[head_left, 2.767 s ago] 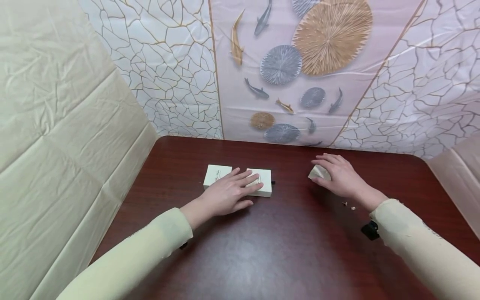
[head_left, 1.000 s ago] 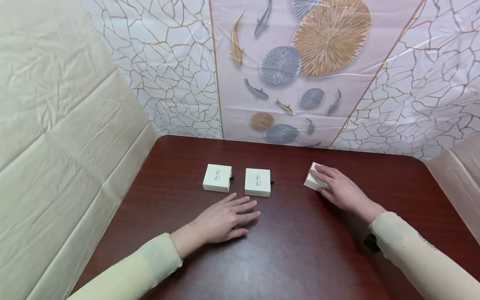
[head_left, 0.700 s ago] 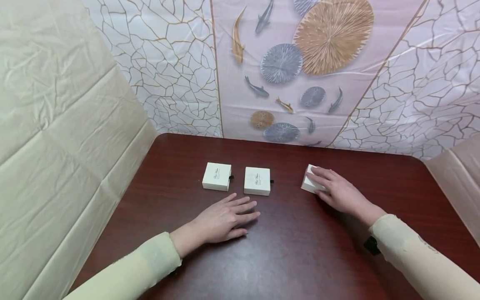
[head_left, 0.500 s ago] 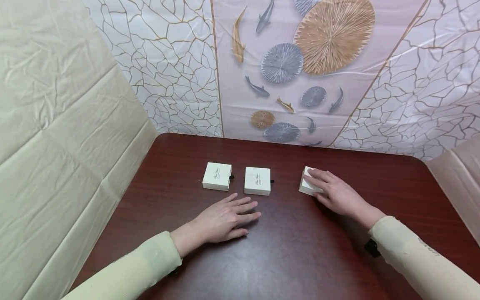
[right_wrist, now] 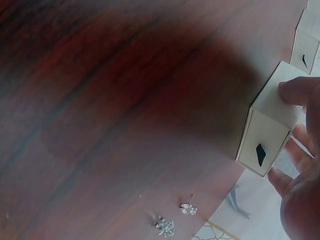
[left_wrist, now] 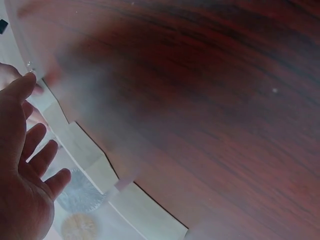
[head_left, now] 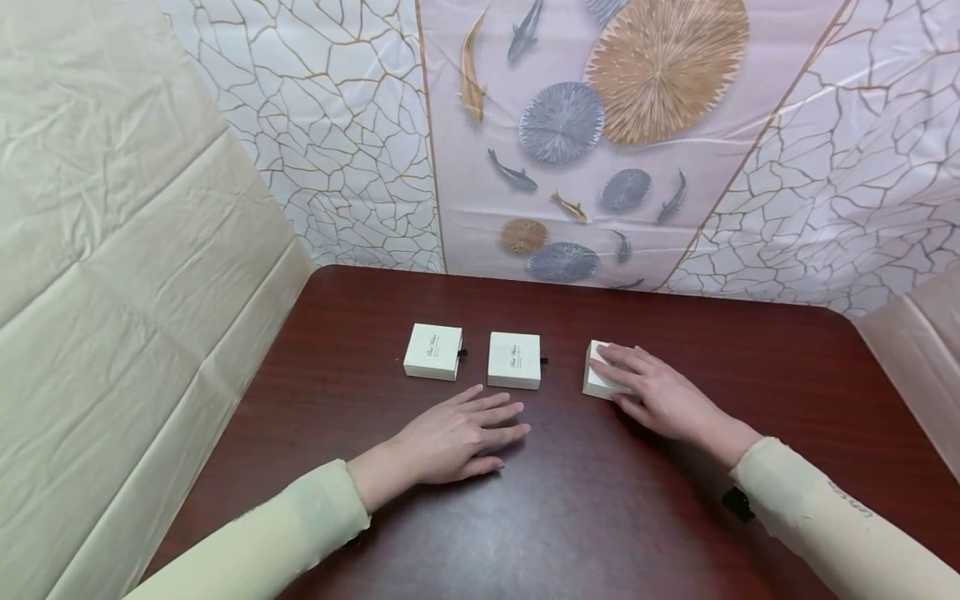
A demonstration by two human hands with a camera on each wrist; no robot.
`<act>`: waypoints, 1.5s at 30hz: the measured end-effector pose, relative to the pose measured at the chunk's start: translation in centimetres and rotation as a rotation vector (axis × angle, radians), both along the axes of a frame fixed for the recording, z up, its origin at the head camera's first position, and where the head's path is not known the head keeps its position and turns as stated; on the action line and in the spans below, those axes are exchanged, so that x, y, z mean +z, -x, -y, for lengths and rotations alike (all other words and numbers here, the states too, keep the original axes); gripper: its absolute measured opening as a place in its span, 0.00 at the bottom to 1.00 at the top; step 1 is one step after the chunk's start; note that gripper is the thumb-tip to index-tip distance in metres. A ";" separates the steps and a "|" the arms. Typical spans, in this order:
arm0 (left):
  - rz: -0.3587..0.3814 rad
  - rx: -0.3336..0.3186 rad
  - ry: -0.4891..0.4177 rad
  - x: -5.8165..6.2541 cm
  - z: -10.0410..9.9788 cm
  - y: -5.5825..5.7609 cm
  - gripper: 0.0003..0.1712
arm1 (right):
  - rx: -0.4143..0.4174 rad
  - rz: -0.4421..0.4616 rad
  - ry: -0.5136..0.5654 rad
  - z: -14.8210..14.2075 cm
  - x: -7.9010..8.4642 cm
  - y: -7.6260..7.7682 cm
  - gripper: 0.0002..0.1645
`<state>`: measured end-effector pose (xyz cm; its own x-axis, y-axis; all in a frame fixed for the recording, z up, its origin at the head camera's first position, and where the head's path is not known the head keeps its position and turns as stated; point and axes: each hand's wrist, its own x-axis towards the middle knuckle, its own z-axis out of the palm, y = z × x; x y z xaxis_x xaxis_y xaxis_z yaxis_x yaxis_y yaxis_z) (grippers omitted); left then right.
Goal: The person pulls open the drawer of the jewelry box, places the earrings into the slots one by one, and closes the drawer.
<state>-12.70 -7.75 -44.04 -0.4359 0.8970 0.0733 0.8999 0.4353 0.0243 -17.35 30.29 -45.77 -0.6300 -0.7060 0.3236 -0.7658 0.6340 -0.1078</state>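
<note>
Three small white drawer boxes stand in a row on the dark red table. My right hand [head_left: 663, 396] grips the right-hand box [head_left: 597, 383], fingers over its top and far side, thumb at the near side. In the right wrist view this box [right_wrist: 270, 117] turns its drawer end with a black pull tab outward. Short of the middle box [head_left: 514, 361], my left hand [head_left: 457, 437] lies low over the table, fingers spread, holding nothing. Beyond the middle one is the left box [head_left: 433, 352]. Both show black lettering on top and a black tab at the right.
Two small silvery flower-shaped stud earrings, one [right_wrist: 188, 208] beside the other [right_wrist: 164, 227], lie on the table near the held box; the right arm hides them in the head view. A patterned cloth [head_left: 562, 208] hangs behind the table, a beige cloth [head_left: 150, 292] along the left.
My right hand has turned the box straighter and slid it left and nearer, towards the row. My left hand has drawn back from the other two boxes, uncovering them, then stayed nearly still.
</note>
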 end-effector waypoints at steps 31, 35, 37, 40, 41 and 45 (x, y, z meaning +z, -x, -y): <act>-0.004 -0.030 -0.007 0.2 -1.6 0.3 0.32 | -0.180 0.134 0.047 -2.6 3.5 -1.6 0.47; 0.000 -0.037 -0.017 0.3 -2.2 0.4 0.32 | -0.203 0.152 0.042 -3.2 3.3 -2.1 0.46; 0.001 -0.042 -0.023 0.3 -2.6 0.5 0.32 | -0.209 0.156 0.039 -3.4 3.2 -2.3 0.45; 0.003 -0.049 -0.020 0.5 -3.6 0.6 0.32 | -0.213 0.148 0.040 -3.8 3.0 -2.6 0.44; 0.003 -0.051 -0.016 0.5 -3.9 0.7 0.33 | -0.214 0.144 0.040 -3.9 3.0 -2.7 0.43; -0.001 -0.059 0.007 0.9 -5.7 0.9 0.34 | -0.226 0.131 0.042 -4.4 2.8 -3.1 0.43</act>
